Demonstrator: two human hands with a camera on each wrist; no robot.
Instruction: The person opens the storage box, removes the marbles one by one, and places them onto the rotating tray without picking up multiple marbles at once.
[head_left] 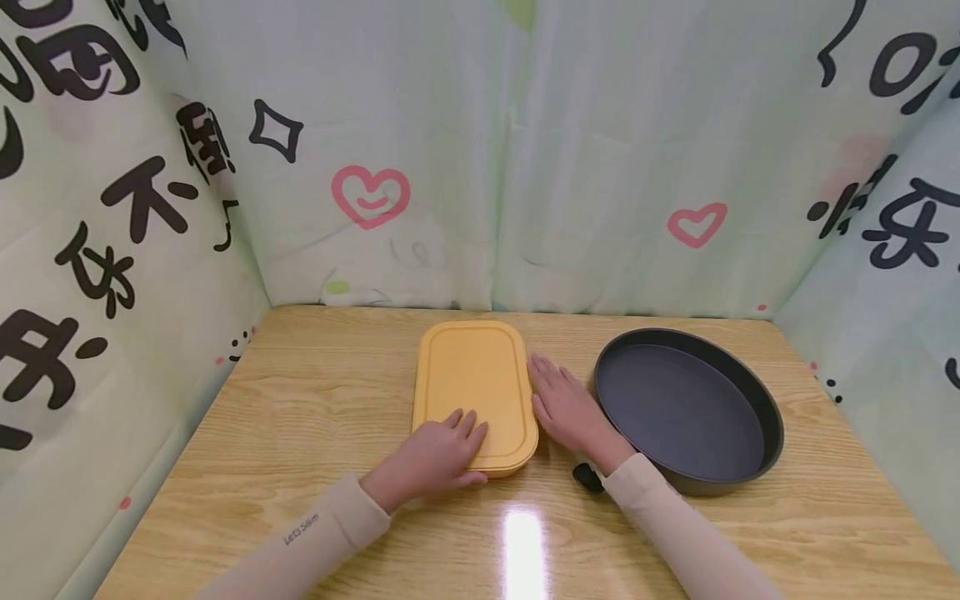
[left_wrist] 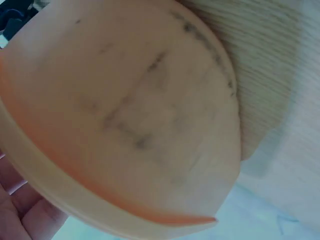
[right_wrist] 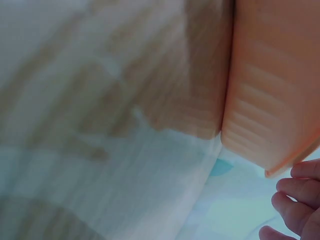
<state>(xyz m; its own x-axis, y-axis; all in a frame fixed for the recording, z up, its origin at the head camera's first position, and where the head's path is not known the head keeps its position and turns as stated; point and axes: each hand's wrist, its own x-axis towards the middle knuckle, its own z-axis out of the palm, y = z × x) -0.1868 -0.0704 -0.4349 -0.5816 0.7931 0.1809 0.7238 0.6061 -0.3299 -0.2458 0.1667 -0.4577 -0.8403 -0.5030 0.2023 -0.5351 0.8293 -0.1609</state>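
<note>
A yellow lidded food container (head_left: 472,367) lies on the table, its long side running away from me. My left hand (head_left: 438,454) rests over its near left corner, fingers spread on the lid and thumb along the near edge. In the left wrist view, a broad surface of the container (left_wrist: 165,115) shows dark smudges, with fingers (left_wrist: 42,220) at the lower left. My right hand (head_left: 570,408) lies along the container's right side, fingers straight. The right wrist view shows the ribbed side wall of the container (right_wrist: 270,90) and the right fingertips (right_wrist: 295,192) by its rim.
A large dark round pan (head_left: 682,408) sits right of the container, close beside the right hand and forearm. A small black piece (head_left: 587,477) shows by the right wrist. Printed curtains (head_left: 450,150) stand behind and at both sides of the wooden table (head_left: 315,392).
</note>
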